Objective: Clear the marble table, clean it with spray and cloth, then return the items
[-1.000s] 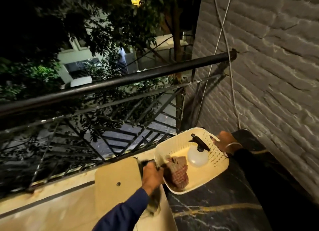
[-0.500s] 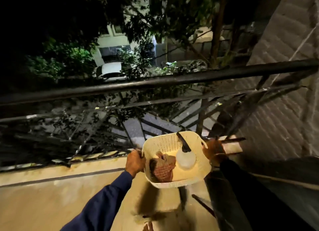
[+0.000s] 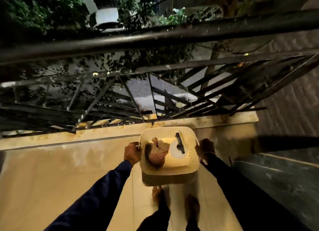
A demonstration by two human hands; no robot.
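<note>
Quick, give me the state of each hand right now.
Left hand: closed on the left rim of the basket.
Right hand: closed on the basket's right rim; it is in shadow, so the fingers are hard to see.

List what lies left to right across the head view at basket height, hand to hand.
left hand → checked cloth → spray bottle → right hand, the cloth and bottle inside the basket both hands grip.
</note>
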